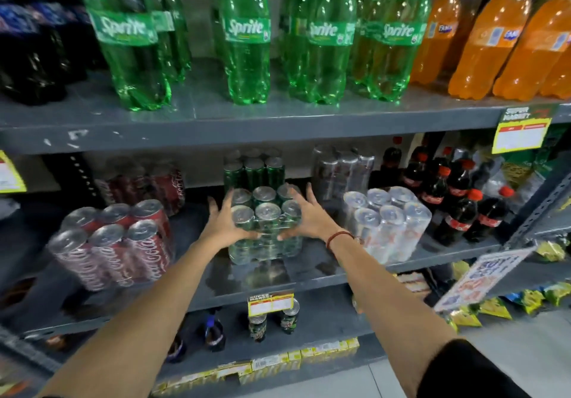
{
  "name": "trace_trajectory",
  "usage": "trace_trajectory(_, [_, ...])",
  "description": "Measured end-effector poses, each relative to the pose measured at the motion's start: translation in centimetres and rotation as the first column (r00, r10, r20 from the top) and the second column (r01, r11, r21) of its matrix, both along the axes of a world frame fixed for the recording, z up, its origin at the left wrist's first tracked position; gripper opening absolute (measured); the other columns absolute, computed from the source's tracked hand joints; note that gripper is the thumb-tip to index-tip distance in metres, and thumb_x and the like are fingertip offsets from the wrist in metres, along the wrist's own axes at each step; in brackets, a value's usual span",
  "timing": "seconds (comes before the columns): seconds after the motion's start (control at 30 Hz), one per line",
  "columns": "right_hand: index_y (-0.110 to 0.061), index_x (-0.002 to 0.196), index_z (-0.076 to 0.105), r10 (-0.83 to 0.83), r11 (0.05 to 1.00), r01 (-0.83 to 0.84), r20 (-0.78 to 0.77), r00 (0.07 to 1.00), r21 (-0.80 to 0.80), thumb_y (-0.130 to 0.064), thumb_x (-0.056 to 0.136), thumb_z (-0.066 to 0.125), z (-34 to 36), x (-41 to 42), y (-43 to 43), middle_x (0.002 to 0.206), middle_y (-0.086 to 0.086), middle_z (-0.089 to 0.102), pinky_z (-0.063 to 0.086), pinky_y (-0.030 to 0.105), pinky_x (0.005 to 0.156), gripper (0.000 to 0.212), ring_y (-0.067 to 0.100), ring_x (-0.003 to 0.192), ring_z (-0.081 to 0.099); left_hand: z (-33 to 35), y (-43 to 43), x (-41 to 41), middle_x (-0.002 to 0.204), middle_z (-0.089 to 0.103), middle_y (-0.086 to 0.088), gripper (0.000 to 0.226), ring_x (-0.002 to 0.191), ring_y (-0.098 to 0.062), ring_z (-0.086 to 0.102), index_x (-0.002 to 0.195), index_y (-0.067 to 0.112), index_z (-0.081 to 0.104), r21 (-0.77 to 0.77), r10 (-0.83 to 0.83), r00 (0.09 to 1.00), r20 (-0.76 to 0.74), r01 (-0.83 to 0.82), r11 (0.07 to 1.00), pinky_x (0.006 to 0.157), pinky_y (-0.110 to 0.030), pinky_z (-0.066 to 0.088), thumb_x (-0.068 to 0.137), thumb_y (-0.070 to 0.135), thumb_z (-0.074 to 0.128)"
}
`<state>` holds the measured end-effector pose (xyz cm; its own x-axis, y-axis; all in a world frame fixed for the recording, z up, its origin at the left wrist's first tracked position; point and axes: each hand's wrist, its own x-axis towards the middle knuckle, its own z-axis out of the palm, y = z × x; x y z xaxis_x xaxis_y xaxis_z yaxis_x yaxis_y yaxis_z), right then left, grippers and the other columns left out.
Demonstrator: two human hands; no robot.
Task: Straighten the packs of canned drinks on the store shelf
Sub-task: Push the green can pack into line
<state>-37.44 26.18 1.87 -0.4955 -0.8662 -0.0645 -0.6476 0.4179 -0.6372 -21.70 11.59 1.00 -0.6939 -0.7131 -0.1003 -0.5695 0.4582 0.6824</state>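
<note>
Both arms reach forward; left hand (224,221) and right hand (309,217) clasp the green can pack (265,227) from either side.

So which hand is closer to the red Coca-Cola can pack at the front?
Left. The left hand grips the green can pack's left side, the side facing the red Coca-Cola pack. The right hand holds its far side, nearer the silver pack.

A shop: grey metal shelves (247,126) stocked with Sprite bottles (245,42) above the hands, shrink-wrapped can packs (114,243) beside them, yellow price tags (520,133) on the edges
</note>
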Motion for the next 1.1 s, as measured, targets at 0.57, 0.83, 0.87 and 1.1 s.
trace_trajectory(0.57, [-0.039,0.146,0.026,-0.110,0.994,0.110,0.000,0.994,-0.018,-0.036,0.052,0.091,-1.3,1.8,0.8,0.151,0.007,0.039,0.023,0.041,0.114,0.114,0.026,0.141,0.032,-0.9,1.6,2.1,0.142,0.041,-0.019,0.124,0.135,-0.034,0.030,0.147,0.035,0.006,0.046,-0.030,1.000,0.001,0.030,0.998,0.104,-0.045,0.033,0.055,0.032,0.089])
trace_trajectory(0.83, [-0.040,0.147,0.027,-0.083,0.997,0.083,0.038,0.996,-0.004,-0.034,0.052,0.091,-0.9,3.3,2.8,0.151,0.010,0.038,0.030,0.045,0.114,0.115,0.029,0.141,0.032,-1.2,3.9,3.9,0.138,0.043,-0.021,0.125,0.133,-0.034,0.033,0.147,0.037,0.004,0.027,-0.005,1.000,-0.002,0.005,1.000,0.103,-0.048,0.035,0.055,0.031,0.089])
trace_trajectory(0.87, [-0.040,0.147,0.026,-0.081,0.997,0.081,0.040,0.996,-0.002,-0.034,0.053,0.091,-0.8,3.4,3.0,0.151,0.011,0.037,0.031,0.046,0.113,0.114,0.029,0.141,0.032,-1.2,4.0,4.1,0.138,0.043,-0.021,0.125,0.132,-0.034,0.033,0.147,0.037,0.004,0.028,-0.001,1.000,-0.003,0.001,1.000,0.103,-0.048,0.035,0.055,0.031,0.089])
trace_trajectory(1.1, [-0.039,0.147,0.027,-0.075,0.997,0.075,0.022,0.997,-0.005,-0.035,0.054,0.090,-0.6,3.8,3.6,0.148,0.009,0.043,0.034,0.042,0.111,0.113,0.029,0.135,0.041,-1.2,4.4,4.4,0.138,0.043,-0.021,0.123,0.131,-0.034,0.036,0.147,0.038,0.005,0.023,0.001,1.000,-0.001,-0.001,1.000,0.102,-0.047,0.037,0.056,0.028,0.088])
